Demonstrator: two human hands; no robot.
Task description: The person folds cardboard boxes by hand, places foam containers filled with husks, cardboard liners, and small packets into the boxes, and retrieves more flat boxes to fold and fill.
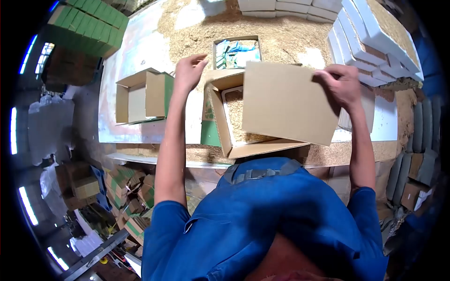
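My right hand [341, 84] grips the upper right edge of a flat brown cardboard sheet [288, 103]. The sheet lies slanted over the right part of an open cardboard box [219, 117], whose left side shows a white-edged layer of brown shavings [236, 112]. My left hand [190, 72] is raised in the air to the left of the box, its fingers apart and nothing in them. Beyond the box stands a small open carton [258, 47] with blue and white packets [236, 52]. Another open box [123, 100] sits to the left of my left forearm.
White slabs [370, 42] are stacked at the right back, and more white blocks [290, 8] stand at the far edge. Green boxes [89, 23] are piled at the left back. Loose shavings [187, 28] cover parts of the table [140, 42]. Folded cartons [133, 196] lie below left.
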